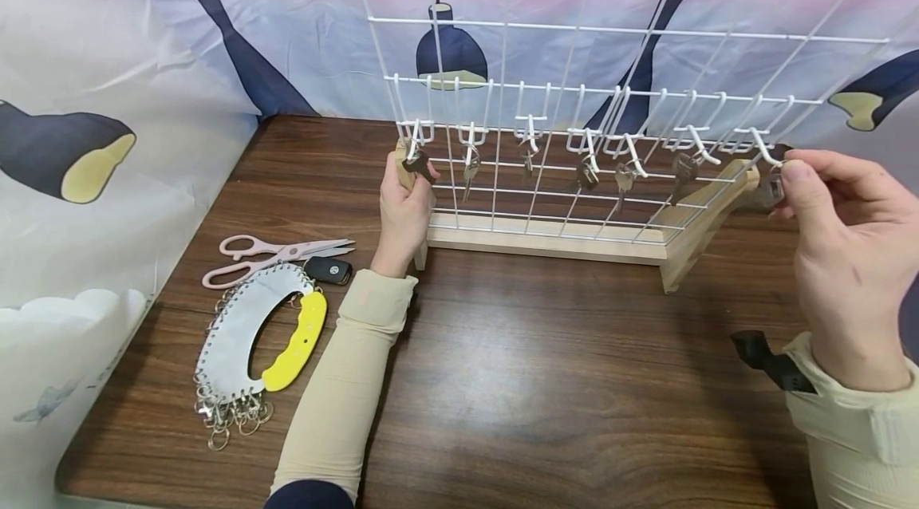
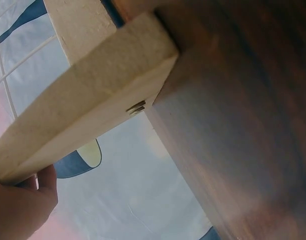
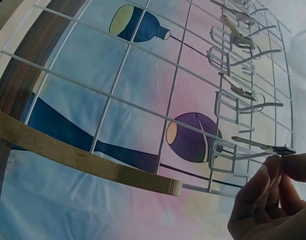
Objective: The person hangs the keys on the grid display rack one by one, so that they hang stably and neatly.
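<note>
A white wire grid rack (image 1: 517, 86) on a wooden stand carries a row of white hooks, several with keys hanging from them. My left hand (image 1: 404, 210) grips the wooden side leg at the rack's left end, right beside the leftmost key (image 1: 416, 164). In the left wrist view, the fingers curl round the upper end of that wooden leg (image 2: 93, 95). At the rightmost hook (image 1: 764, 148), my right hand (image 1: 850, 230) pinches a key by its ring between thumb and forefinger. The right wrist view has this key (image 3: 260, 145) right at the hook, the fingertips covering its ring.
On the table's left lie pink scissors (image 1: 276, 255), a black car key (image 1: 329, 270) and a curved metal plate with a yellow handle (image 1: 297, 345). Small metal rings (image 1: 233, 417) are attached along the plate's edge. A patterned cloth (image 1: 316, 30) hangs behind the rack.
</note>
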`<state>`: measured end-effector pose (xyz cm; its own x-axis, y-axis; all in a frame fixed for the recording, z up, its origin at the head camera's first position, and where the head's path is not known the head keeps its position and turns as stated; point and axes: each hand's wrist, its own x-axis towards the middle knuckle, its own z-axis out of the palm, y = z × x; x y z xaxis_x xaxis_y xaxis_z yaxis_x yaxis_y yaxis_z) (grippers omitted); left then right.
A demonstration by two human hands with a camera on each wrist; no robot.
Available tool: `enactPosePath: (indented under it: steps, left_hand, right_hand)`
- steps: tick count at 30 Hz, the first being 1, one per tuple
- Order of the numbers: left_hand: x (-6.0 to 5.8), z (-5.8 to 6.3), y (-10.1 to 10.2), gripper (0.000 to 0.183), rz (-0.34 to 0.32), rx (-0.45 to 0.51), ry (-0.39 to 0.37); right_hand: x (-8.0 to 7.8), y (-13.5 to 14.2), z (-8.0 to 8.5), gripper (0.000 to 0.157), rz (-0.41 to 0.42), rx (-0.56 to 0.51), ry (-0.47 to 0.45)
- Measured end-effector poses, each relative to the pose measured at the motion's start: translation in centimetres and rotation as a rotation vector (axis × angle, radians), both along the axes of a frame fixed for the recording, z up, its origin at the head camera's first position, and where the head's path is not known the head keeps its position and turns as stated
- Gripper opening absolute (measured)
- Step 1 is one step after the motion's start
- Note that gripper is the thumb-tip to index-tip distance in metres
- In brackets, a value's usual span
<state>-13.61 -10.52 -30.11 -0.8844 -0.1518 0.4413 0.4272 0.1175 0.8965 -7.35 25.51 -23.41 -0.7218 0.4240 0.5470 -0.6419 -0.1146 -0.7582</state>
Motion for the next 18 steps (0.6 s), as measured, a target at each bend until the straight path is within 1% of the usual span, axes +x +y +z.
enactPosePath:
  steps: [8,9,12,15,16,18]
  left_hand:
    - [-0.01,-0.09,-0.02,0.012,0.008,0.002,-0.001]
    - [-0.29,-0.48,-0.11,0.012,0.007,0.009,0.005]
    - [-0.32,-0.44,-0.1,0.012,0.008,0.012,0.008]
    - [-0.32,-0.41,-0.08,0.016,0.0,0.024,0.013]
    - [-0.06,-0.03,0.02,0.015,-0.005,0.026,0.007]
    - [-0.08,-0.05,0.01,0.014,-0.012,0.028,0.005]
  right_hand:
    - [-0.1,-0.2,0.01,0.028,0.008,0.0,-0.011]
    - [-0.12,-0.21,0.01,0.028,0.008,0.007,-0.01]
    - [-0.17,-0.24,0.0,0.027,0.009,0.029,0.0]
    - [-0.16,-0.32,-0.02,0.025,0.011,0.042,0.007]
    - [-0.15,-0.36,-0.03,0.024,0.015,0.044,0.008]
    - [-0.12,-0.43,-0.05,0.024,0.02,0.042,0.007]
